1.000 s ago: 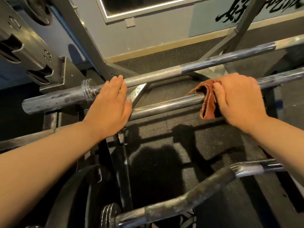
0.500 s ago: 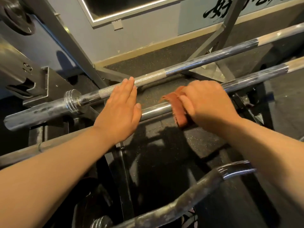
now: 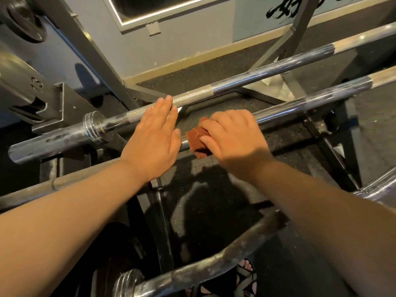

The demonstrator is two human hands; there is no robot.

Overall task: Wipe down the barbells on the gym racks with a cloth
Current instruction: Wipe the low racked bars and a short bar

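Note:
Two chrome barbells lie across the rack. My right hand [image 3: 232,138] curls round the nearer barbell [image 3: 310,101], with a folded rust-brown cloth [image 3: 196,139] wrapped on the bar under its fingers. My left hand [image 3: 153,140] lies flat with straight fingers over the same bar just left of the cloth, its fingertips reaching the knurled part of the farther barbell [image 3: 257,77]. The stretch of the nearer bar beneath both hands is hidden.
A curved, scuffed curl bar [image 3: 216,261] runs across the bottom, below my forearms. Grey rack uprights [image 3: 85,50] and a black bracket [image 3: 51,103] stand at the left, a weight plate [image 3: 23,20] in the top left corner. Black rubber floor lies below; a sandalled foot [image 3: 246,273] shows.
My right hand has slid the cloth leftward along the nearer barbell, ending close beside my left hand. My left hand has stayed flat on the bars.

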